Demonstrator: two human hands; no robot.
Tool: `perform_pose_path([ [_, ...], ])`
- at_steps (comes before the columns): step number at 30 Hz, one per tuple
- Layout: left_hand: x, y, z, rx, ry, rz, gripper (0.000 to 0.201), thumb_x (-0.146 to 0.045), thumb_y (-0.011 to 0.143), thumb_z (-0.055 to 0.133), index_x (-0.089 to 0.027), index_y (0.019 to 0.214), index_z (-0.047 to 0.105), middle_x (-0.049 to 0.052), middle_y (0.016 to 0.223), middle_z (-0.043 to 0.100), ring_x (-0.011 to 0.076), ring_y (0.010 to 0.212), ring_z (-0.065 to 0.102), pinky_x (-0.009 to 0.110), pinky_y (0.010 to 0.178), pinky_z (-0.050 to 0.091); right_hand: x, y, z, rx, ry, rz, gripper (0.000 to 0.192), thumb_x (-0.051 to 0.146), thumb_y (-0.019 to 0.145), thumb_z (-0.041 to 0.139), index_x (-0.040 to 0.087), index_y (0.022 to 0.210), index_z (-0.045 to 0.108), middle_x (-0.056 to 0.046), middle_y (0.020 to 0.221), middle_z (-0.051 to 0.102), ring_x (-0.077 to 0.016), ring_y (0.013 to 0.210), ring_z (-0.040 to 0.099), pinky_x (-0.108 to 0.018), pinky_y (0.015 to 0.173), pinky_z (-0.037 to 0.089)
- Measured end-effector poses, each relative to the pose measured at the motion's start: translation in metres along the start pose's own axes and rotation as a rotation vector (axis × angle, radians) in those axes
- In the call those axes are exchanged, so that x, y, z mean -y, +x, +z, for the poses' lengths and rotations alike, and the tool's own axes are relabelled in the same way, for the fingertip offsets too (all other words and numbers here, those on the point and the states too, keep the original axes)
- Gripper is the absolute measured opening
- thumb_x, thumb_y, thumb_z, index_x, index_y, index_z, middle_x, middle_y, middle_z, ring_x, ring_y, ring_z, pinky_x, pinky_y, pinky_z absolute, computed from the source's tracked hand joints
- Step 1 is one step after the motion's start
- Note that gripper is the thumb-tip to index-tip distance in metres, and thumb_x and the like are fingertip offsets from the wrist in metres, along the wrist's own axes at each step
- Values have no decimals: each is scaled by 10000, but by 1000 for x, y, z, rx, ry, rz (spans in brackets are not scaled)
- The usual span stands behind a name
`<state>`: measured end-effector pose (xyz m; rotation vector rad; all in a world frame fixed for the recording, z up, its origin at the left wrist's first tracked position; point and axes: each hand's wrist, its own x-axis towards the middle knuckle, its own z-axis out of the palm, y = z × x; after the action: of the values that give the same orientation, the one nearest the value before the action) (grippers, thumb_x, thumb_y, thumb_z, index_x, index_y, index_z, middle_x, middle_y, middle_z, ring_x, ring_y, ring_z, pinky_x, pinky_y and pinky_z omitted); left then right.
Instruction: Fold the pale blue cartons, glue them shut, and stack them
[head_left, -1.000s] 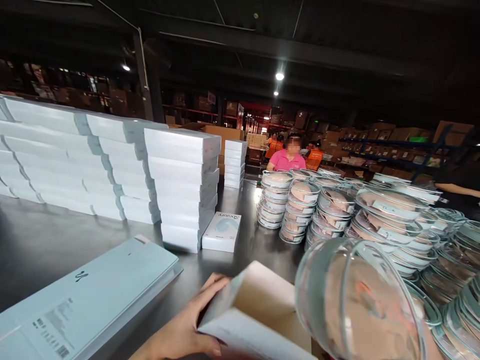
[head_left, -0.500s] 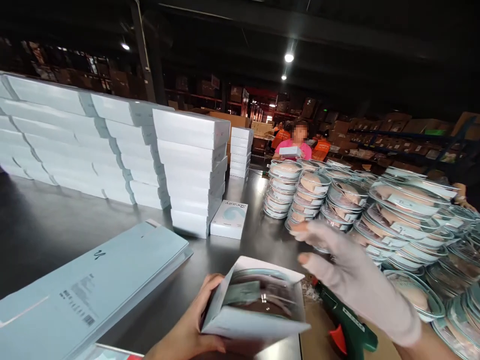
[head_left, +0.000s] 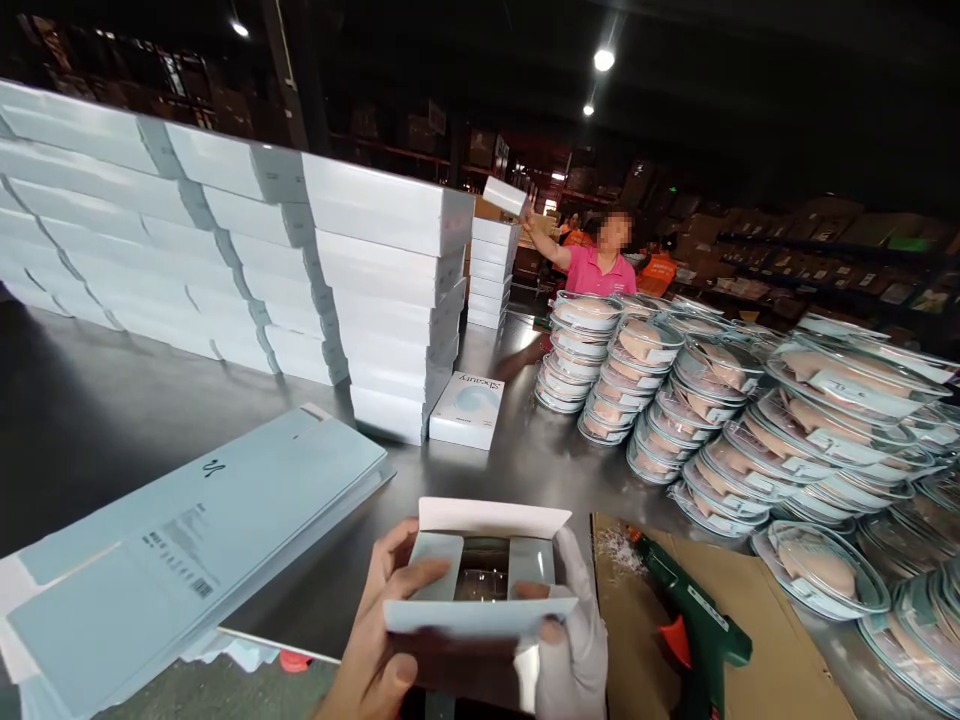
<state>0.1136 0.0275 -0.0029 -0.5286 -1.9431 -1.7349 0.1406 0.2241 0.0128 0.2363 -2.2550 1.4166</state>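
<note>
Both hands fold in the end flaps of a small white box (head_left: 480, 575) at the near edge of a steel table (head_left: 97, 420).

The bare left hand (head_left: 379, 640) grips the box's left side, thumb pressing the left flap inward; the gloved right hand (head_left: 570, 640) clasps the right side, thumb on the right flap, so the box sits between the two palms, near and centre, its long top flap upright. A clear round case (head_left: 484, 582) shows through the gap; a flap could catch on it and crease, or the case could slide out if the box tips. A green glue gun (head_left: 694, 625) lies just right on cardboard (head_left: 757, 620), close enough for a sleeve to snag. Flat cartons (head_left: 187, 540) lie left; stacked white boxes (head_left: 390, 300) and piled round cases (head_left: 750, 420) stand farther off, where a co-worker (head_left: 600, 265) lifts a box.
</note>
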Motion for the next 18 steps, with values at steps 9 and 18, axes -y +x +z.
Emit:
perform_pose_path([
  [9,-18,3,-1,-96,43,-354,287,-511,1046,447,-307,1150,621,79,1479,523,358,1529,336,606,1205,338,4,0,9,-126,164,194,658,409,1043,406,343,1637,130,-79,1653,399,-268,1417,532,-469,1098,515],
  [18,13,4,-48,352,271,-382,573,-763,874,566,-396,1297,687,54,1465,650,351,1552,332,333,853,659,-55,-10,-194,-60,-690,1060,277,494,666,706,244,667,585,-119,630,684,-414,720,721,-595,779,556],
])
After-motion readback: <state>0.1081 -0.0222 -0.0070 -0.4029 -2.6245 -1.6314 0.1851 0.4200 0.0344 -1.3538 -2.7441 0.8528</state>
